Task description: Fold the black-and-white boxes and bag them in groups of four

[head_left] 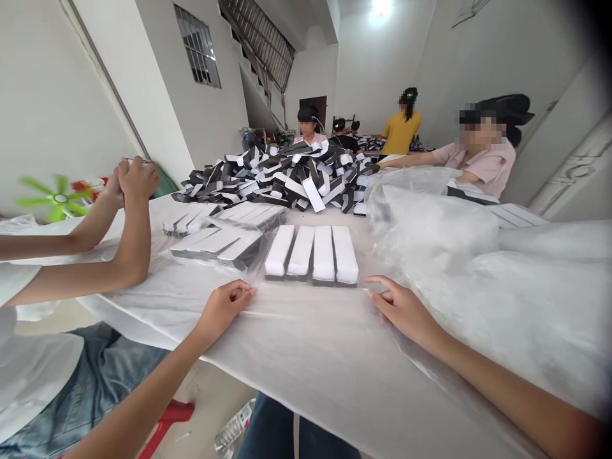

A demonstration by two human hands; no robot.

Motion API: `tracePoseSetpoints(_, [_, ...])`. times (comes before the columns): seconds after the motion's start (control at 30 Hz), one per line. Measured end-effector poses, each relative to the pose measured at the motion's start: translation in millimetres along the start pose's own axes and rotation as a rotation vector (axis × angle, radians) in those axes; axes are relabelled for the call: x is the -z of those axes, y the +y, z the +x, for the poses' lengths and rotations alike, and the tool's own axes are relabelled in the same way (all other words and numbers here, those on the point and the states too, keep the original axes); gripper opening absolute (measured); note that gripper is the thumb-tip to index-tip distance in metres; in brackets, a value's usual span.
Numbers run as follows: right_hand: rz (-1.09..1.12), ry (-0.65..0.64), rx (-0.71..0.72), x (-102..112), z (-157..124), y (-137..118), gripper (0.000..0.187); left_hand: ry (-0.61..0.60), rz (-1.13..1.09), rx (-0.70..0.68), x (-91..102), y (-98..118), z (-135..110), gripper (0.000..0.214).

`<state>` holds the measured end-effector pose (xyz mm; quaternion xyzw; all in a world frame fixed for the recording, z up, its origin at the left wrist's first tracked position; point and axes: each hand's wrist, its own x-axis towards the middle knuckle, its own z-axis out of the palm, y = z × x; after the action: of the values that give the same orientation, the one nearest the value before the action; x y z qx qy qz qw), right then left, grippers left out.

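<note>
Several long white-topped boxes (299, 252) with dark lower edges lie side by side on the table in front of me. Clear plastic bag film (310, 306) spreads around them and toward me. My left hand (225, 311) is at the near left of the row, thumb and fingers pinched on the film. At the near right is my right hand (404, 312), its index finger stretched toward the boxes and its thumb at the film's edge. Its grip is partly hidden. Both hands are apart from the boxes.
Wrapped box packs (217, 245) lie left of the row. Behind rises a heap of black-and-white boxes (287, 175). Clear plastic bags (440, 236) pile up on the right. A co-worker's clasped hands (136, 182) are at left; another person (488, 153) sits at right.
</note>
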<state>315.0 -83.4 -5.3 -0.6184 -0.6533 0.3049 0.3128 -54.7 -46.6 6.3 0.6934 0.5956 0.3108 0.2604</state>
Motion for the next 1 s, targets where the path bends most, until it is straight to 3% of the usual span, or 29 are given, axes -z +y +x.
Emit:
tracePoseSetpoints(0.27, [-0.391,-0.037,0.176,-7.5,-1.7,2.7,0.028,-0.012,0.229,-0.028,-0.9,-3.8,-0.2,0.021])
tracePoseSetpoints(0.77, [-0.58,-0.142,0.262,7.2,-9.9,-0.5,0.03,-0.041,0.327,-0.173,6.1,-11.6,-16.1,0.036])
tracePoseSetpoints(0.9, [-0.634,-0.047,0.48,9.8,-15.6,-10.9,0.037,0.092,0.392,-0.307,6.9,-6.8,-23.9,0.033])
tracePoseSetpoints(1.0, [-0.621,-0.018,0.564,9.0,-21.7,-24.4,0.03,-0.002,0.418,-0.471,8.7,4.9,-32.1,0.03])
